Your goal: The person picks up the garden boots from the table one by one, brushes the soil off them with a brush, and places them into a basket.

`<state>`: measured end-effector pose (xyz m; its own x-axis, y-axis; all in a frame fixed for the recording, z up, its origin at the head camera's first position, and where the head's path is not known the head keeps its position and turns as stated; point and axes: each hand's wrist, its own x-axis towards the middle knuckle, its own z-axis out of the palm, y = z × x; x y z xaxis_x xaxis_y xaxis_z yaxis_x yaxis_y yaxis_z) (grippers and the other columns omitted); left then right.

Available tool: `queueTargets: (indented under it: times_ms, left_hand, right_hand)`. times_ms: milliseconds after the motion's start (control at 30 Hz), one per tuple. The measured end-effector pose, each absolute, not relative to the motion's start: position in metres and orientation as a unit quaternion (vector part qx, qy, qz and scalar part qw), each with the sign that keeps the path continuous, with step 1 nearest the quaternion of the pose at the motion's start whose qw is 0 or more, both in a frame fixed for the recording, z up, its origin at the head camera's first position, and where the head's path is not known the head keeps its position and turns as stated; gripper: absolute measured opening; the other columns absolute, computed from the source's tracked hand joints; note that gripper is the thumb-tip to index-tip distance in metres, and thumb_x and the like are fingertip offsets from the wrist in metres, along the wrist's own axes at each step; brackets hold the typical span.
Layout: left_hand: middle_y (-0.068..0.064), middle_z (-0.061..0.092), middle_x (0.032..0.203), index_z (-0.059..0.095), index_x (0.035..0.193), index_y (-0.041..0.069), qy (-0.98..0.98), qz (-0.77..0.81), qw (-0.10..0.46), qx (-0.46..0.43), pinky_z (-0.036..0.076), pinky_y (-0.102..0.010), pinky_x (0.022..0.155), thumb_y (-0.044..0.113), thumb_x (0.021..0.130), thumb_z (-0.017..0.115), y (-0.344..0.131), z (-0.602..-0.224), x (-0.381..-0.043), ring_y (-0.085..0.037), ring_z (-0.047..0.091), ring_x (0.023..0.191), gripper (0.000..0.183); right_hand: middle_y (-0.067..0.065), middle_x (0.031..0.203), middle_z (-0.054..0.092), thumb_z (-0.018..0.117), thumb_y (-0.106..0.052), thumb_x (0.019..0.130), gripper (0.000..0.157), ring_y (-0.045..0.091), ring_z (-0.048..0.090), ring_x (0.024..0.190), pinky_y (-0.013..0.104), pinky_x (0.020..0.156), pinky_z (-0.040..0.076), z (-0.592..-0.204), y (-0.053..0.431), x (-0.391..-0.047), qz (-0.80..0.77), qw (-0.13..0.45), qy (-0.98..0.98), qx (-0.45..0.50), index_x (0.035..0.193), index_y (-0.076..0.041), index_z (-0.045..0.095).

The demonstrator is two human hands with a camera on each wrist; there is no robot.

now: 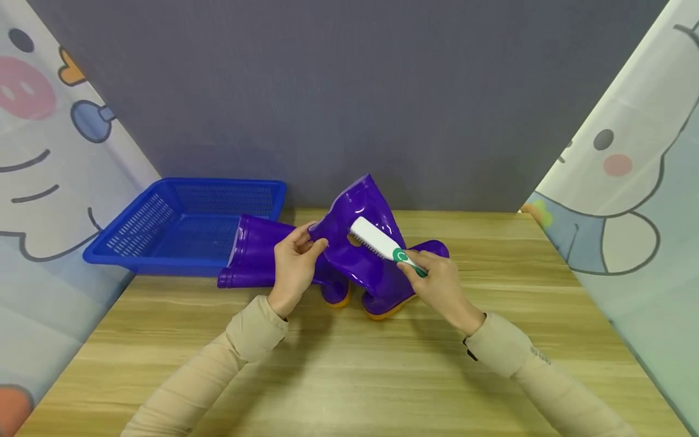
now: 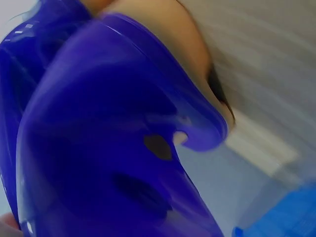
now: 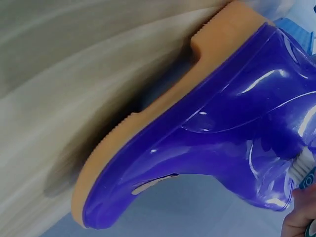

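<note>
A glossy purple rain boot (image 1: 357,197) with an orange sole stands on the table, its shaft leaning and creased. My left hand (image 1: 295,264) pinches the left edge of that shaft between thumb and fingers. In my right hand (image 1: 437,282) is the green handle of a white scrub brush (image 1: 377,240), bristles down against the shaft beside a brown patch (image 1: 355,240). The right wrist view shows the boot's sole (image 3: 217,44) and a tan mark (image 3: 153,184) near the toe. A second purple boot (image 1: 256,249) lies on its side behind my left hand.
A blue plastic basket (image 1: 164,264) with slotted sides stands at the back left, next to the lying boot. The wooden table (image 1: 349,376) meets a dark grey panel (image 1: 349,109) at the back. Cartoon-printed sheets hang on both sides.
</note>
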<state>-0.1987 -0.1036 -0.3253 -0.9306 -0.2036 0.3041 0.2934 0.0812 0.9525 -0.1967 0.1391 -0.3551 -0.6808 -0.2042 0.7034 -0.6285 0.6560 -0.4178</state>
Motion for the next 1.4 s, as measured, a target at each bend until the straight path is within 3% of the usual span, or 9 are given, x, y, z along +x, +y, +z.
queueTargets:
  times_ms: [333,700,867,1000,1167,1400]
  left_hand:
    - [-0.019,0.066,0.105,0.062,0.112,0.003,-0.715,-0.675,0.177,-0.026,0.052,-0.017,0.07,-0.002,0.08,0.064,-0.104,-0.323,-0.199,0.0,0.063,0.072,0.033]
    - [-0.018,0.066,0.106,0.061,0.113,0.003,-0.718,-0.675,0.171,-0.016,0.052,-0.016,0.071,-0.002,0.08,0.064,-0.105,-0.325,-0.198,0.0,0.063,0.075,0.034]
    - [-0.017,0.066,0.105,0.062,0.112,0.004,-0.717,-0.675,0.172,-0.015,0.052,-0.017,0.073,-0.001,0.079,0.066,-0.104,-0.327,-0.199,-0.003,0.064,0.077,0.034]
    - [-0.019,0.066,0.105,0.062,0.112,0.003,-0.714,-0.677,0.177,-0.018,0.052,-0.017,0.072,-0.002,0.079,0.065,-0.105,-0.327,-0.198,-0.004,0.064,0.076,0.033]
    - [-0.019,0.066,0.103,0.062,0.11,0.003,-0.713,-0.675,0.189,-0.017,0.052,-0.016,0.069,0.0,0.08,0.065,-0.107,-0.327,-0.198,-0.002,0.063,0.072,0.031]
    - [-0.019,0.066,0.103,0.062,0.112,0.004,-0.712,-0.677,0.184,-0.016,0.051,-0.016,0.068,0.001,0.08,0.065,-0.107,-0.328,-0.198,-0.002,0.062,0.072,0.032]
  right_hand:
    - [0.005,0.068,0.066,0.077,-0.011,0.069,0.025,0.004,0.038,0.05,0.02,0.044,0.034,-0.353,0.145,-0.195,0.289,0.321,-0.866,0.252,0.092,-0.001,0.072]
    - [0.012,0.084,0.071,0.075,-0.013,0.072,0.025,0.013,0.058,0.055,0.022,0.045,0.041,-0.355,0.152,-0.191,0.288,0.31,-0.869,0.255,0.093,-0.001,0.071]
    - [0.011,0.081,0.071,0.076,-0.011,0.07,0.026,0.007,0.05,0.051,0.019,0.044,0.038,-0.358,0.156,-0.189,0.29,0.317,-0.864,0.263,0.093,-0.001,0.071]
    - [0.005,0.069,0.067,0.076,-0.011,0.07,0.027,0.0,0.031,0.048,0.017,0.041,0.03,-0.361,0.16,-0.187,0.294,0.315,-0.865,0.257,0.095,-0.002,0.071]
    - [-0.001,0.059,0.052,0.075,-0.007,0.071,0.028,-0.002,0.029,0.048,0.014,0.039,0.027,-0.362,0.162,-0.184,0.337,0.295,-0.864,0.228,0.098,0.002,0.069]
    - [0.002,0.06,0.055,0.073,-0.003,0.073,0.028,-0.001,0.031,0.046,0.013,0.038,0.026,-0.352,0.154,-0.187,0.379,0.315,-0.839,0.23,0.099,0.004,0.068]
